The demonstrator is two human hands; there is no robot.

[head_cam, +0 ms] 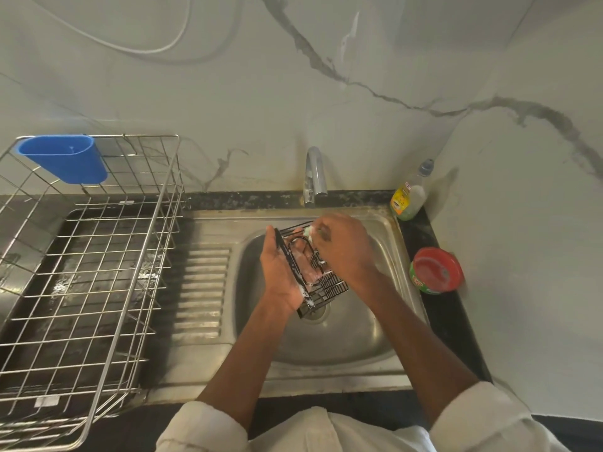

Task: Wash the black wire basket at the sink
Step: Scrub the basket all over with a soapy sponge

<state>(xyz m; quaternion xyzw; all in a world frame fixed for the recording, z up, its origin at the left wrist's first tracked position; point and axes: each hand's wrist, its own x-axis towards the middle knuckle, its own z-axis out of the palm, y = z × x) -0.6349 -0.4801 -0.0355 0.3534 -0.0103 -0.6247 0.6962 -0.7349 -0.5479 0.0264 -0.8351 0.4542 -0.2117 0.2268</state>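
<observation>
Over the sink [375, 337], my left hand [280, 272] cradles the soapy black wire basket [313, 272] while my right hand [342, 249], at its 1 o'clock corner, pinches a scrubber [309, 232]; I should work wire by wire, firmly.

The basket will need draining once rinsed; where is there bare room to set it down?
The ribbed drainboard between steel rack and sink bowl is bare, as is the rack's floor. The right counter strip is crowded by bottle and red tub.
</observation>
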